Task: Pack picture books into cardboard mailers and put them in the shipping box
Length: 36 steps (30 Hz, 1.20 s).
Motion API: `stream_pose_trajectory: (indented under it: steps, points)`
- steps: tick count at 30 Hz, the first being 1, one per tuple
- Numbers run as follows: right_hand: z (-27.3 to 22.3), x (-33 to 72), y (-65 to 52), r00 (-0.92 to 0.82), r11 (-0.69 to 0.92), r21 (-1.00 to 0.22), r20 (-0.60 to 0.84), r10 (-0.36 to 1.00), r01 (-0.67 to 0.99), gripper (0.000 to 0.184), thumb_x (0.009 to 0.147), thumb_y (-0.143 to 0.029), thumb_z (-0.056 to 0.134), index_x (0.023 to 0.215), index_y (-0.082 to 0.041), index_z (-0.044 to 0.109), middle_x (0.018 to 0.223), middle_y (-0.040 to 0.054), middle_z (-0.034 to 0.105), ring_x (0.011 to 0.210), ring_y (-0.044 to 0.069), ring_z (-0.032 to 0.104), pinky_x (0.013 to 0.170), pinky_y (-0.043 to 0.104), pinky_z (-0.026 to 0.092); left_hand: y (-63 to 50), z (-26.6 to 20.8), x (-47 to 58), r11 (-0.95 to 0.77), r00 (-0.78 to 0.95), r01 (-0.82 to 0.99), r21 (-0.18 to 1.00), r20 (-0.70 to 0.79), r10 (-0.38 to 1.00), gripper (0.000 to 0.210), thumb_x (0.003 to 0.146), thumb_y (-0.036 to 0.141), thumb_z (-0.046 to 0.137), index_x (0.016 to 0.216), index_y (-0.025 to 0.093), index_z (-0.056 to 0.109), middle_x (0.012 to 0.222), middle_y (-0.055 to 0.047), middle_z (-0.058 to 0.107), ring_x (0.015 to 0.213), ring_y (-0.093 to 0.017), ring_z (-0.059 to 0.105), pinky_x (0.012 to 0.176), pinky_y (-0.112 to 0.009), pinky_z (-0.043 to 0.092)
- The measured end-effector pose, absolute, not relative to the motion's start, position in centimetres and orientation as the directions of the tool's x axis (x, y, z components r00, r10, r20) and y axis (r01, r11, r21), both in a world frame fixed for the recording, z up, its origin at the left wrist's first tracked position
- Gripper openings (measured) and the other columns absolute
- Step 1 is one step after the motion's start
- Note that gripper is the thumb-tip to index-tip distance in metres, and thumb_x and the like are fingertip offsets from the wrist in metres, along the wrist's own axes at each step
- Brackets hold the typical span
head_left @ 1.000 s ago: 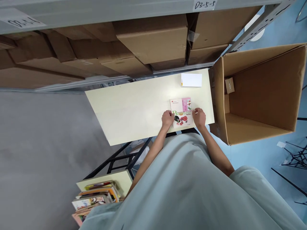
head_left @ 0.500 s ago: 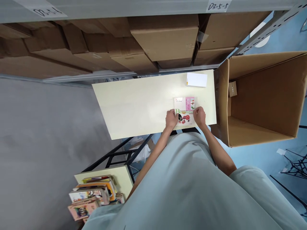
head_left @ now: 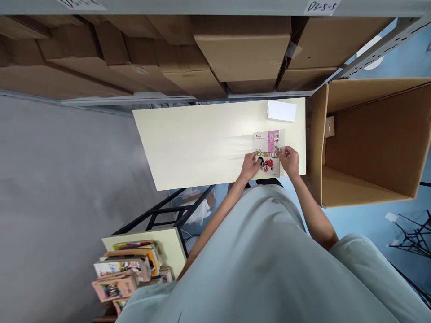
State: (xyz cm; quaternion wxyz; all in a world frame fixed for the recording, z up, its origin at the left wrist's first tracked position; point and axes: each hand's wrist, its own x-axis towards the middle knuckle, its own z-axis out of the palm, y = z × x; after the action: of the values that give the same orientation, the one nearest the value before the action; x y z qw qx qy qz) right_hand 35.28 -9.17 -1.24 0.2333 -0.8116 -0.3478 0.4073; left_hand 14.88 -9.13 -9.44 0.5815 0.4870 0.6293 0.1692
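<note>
Right grip (head_left: 289, 160) is pinching, thumb against fingertips, on what is looking like a thin clear strip (head_left: 282, 167) along the book's right edge; whether that is film or a page, I cannot tell. My left grip (head_left: 249, 167) is touching the left edge, thumb and forefinger slightly apart and resting over the cover; what the other fingers are doing underneath I am not seeing, so I cannot tell whether it is clasping.

Between the two, the book (head_left: 267, 165) is lying flat, cover up, on the near right part of the surface (head_left: 188, 139). Its long axis is running away from my body, so its long sides are facing my grips, one to each. Neither grip is nearer: both are touching, about midway along those sides, the left sitting a little closer to me.

Just beyond the book, a white box (head_left: 281, 111) is lying near the surface's far edge, closer to my right grip. Past that same grip, an open carton (head_left: 370, 143) is standing beside the surface's right end, its mouth turning toward me.
</note>
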Motion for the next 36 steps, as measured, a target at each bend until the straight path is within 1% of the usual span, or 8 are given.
stream_pose_trajectory:
  steps: [4, 7, 10, 14, 21, 25, 29, 36]
  points:
    - [1.1, 33.4, -8.7, 0.368, -0.57, -0.665, -0.436, 0.821, 0.482, 0.031, 0.09, -0.056, 0.069, 0.09, -0.026, 0.063, 0.091, 0.0046, 0.077, 0.077, 0.023, 0.07, 0.074, 0.036, 0.054, -9.0, -7.8, 15.4, 0.421, 0.186, 0.414, 0.807, -0.528, 0.828, 0.038, 0.096, 0.022, 0.072, 0.133, 0.021, 0.073, 0.138, -0.017, 0.067, 0.131, -0.031, 0.066, 0.114, -0.05, 0.058]
    - [2.2, 30.9, -8.6, 0.305, -0.518, -0.706, -0.418, 0.855, 0.483, 0.04, 0.094, -0.066, 0.067, 0.094, -0.026, 0.063, 0.094, 0.005, 0.076, 0.075, 0.023, 0.071, 0.075, 0.038, 0.058, -9.1, -4.7, 14.4, 0.377, 0.184, 0.306, 0.874, -0.443, 0.877, 0.031, 0.105, 0.037, 0.065, 0.132, 0.024, 0.072, 0.14, -0.014, 0.07, 0.128, -0.028, 0.07, 0.113, -0.047, 0.059]
    - [2.7, 28.3, -8.8, 0.125, -0.432, -0.834, -0.416, 0.901, 0.344, 0.05, 0.1, -0.074, 0.057, 0.106, -0.026, 0.069, 0.111, 0.0081, 0.077, 0.087, 0.023, 0.075, 0.077, 0.037, 0.063, -9.4, -1.6, 12.7, 0.409, 0.118, 0.176, 0.895, -0.432, 0.894, 0.041, 0.111, 0.055, 0.054, 0.136, 0.026, 0.068, 0.137, -0.011, 0.074, 0.115, -0.024, 0.076, 0.101, -0.041, 0.064]
    - [1.6, 26.9, -9.0, -0.1, -0.473, -0.871, -0.487, 0.868, 0.133, 0.056, 0.108, -0.072, 0.042, 0.113, -0.026, 0.073, 0.122, 0.0082, 0.079, 0.1, 0.022, 0.078, 0.083, 0.036, 0.066, -9.3, -0.8, 9.8, 0.469, -0.049, 0.198, 0.861, -0.469, 0.882, 0.042, 0.102, 0.054, 0.071, 0.13, 0.023, 0.063, 0.129, -0.011, 0.078, 0.116, -0.023, 0.077, 0.102, -0.037, 0.062]
    - [-4.4, 29.0, -7.9, 0.173, -0.655, -0.655, -0.645, 0.744, 0.376, 0.02, 0.103, -0.038, 0.063, 0.115, -0.023, 0.07, 0.123, 0.0118, 0.08, 0.105, 0.026, 0.078, 0.1, 0.046, 0.062, -7.6, -6.2, 5.6, 0.648, -0.293, 0.462, 0.605, -0.586, 0.756, 0.019, 0.096, 0.031, 0.069, 0.111, 0.02, 0.069, 0.112, -0.009, 0.08, 0.101, -0.023, 0.075, 0.099, -0.035, 0.059]
    - [-6.4, 28.3, -7.2, 0.199, -0.722, -0.577, -0.712, 0.674, 0.383, 0.02, 0.101, -0.032, 0.064, 0.117, -0.021, 0.069, 0.126, 0.0144, 0.08, 0.107, 0.027, 0.077, 0.098, 0.045, 0.062, -6.7, -7.8, 4.8, 0.628, -0.288, 0.573, 0.527, -0.588, 0.756, 0.01, 0.092, 0.031, 0.072, 0.094, 0.023, 0.074, 0.097, -0.006, 0.08, 0.095, -0.024, 0.074, 0.098, -0.036, 0.058]
    - [-7.5, 27.1, -6.5, 0.258, -0.751, -0.546, -0.716, 0.648, 0.371, 0.017, 0.096, -0.036, 0.07, 0.107, -0.022, 0.07, 0.115, 0.0129, 0.08, 0.113, 0.03, 0.076, 0.099, 0.043, 0.06, -6.7, -8.1, 4.7, 0.663, -0.372, 0.559, 0.499, -0.563, 0.738, 0.013, 0.091, 0.024, 0.069, 0.097, 0.023, 0.08, 0.1, -0.007, 0.083, 0.1, -0.028, 0.077, 0.099, -0.039, 0.057]
    - [-8.3, 25.6, -5.9, 0.324, -0.794, -0.544, -0.725, 0.608, 0.272, 0.024, 0.084, -0.034, 0.077, 0.098, -0.025, 0.059, 0.101, 0.0047, 0.071, 0.093, 0.022, 0.07, 0.081, 0.034, 0.058, -6.9, -8.2, 5.2, 0.669, -0.431, 0.558, 0.491, -0.517, 0.739, 0.018, 0.093, 0.022, 0.065, 0.102, 0.023, 0.081, 0.101, -0.01, 0.085, 0.103, -0.032, 0.078, 0.103, -0.045, 0.056]
